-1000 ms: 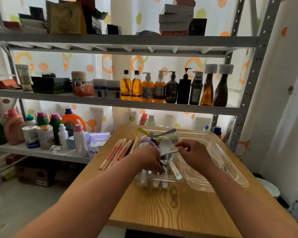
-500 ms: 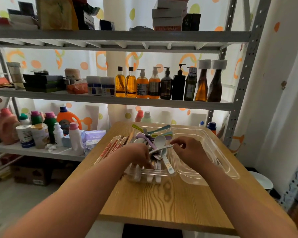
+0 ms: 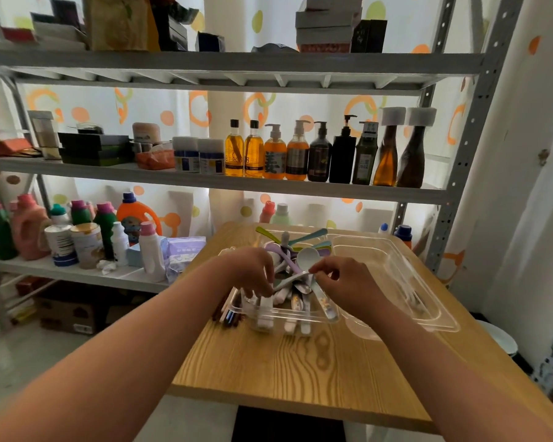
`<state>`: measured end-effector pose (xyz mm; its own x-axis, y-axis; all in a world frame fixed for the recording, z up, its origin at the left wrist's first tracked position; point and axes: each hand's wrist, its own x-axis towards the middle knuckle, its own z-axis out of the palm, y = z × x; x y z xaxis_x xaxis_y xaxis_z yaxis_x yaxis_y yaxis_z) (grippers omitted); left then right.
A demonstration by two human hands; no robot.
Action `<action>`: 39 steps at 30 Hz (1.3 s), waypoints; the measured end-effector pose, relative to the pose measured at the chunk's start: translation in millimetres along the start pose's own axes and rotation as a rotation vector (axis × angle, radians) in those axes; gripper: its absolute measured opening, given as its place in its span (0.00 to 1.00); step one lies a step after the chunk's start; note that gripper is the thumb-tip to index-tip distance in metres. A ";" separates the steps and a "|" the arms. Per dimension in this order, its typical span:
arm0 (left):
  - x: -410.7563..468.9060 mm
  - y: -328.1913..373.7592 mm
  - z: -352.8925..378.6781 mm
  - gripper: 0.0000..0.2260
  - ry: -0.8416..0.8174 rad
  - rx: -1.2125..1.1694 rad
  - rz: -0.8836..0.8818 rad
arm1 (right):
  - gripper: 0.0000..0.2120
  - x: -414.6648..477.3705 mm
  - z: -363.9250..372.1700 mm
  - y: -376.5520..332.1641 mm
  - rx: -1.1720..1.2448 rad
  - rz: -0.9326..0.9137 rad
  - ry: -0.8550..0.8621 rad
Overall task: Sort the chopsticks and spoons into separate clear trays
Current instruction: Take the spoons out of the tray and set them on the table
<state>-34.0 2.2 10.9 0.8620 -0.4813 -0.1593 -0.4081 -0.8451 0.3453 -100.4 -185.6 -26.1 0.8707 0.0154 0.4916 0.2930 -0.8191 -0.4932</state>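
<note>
Centre frame | left hand [image 3: 252, 275] curled into spoons [image 3: 307, 259], hold unclear | right hand [image 3: 345, 283] pinches grey handle [image 3: 292, 280] | tip: lift it slowly, untangling neighbours.

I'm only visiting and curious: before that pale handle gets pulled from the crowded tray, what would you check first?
1. Grip of the right hand on the pale handle: ok, pinched.
2. Handle free of the spoon pile: not ok, others seem to cross it.
3. What the left hand grips: cannot tell.
4. Room in the other clear tray: ok.
5. All chopsticks out of the crowded tray: cannot tell, some show beside it.
</note>
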 end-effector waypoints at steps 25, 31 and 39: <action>-3.1 12.0 -16.2 0.08 0.543 -0.155 0.160 | 0.08 -4.8 -12.2 -3.4 0.076 0.039 0.075; -6.8 34.5 1.1 0.09 0.388 -0.105 0.292 | 0.08 -5.2 -11.7 0.8 0.118 0.050 0.234; 9.4 24.8 19.2 0.11 -0.024 -0.090 0.356 | 0.07 -5.6 -10.3 7.8 0.136 0.069 0.268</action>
<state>-41.8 -27.8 0.2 0.6632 -0.7476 -0.0357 -0.6519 -0.6004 0.4631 -107.1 -198.0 -25.4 0.7608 -0.2044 0.6160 0.3025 -0.7281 -0.6152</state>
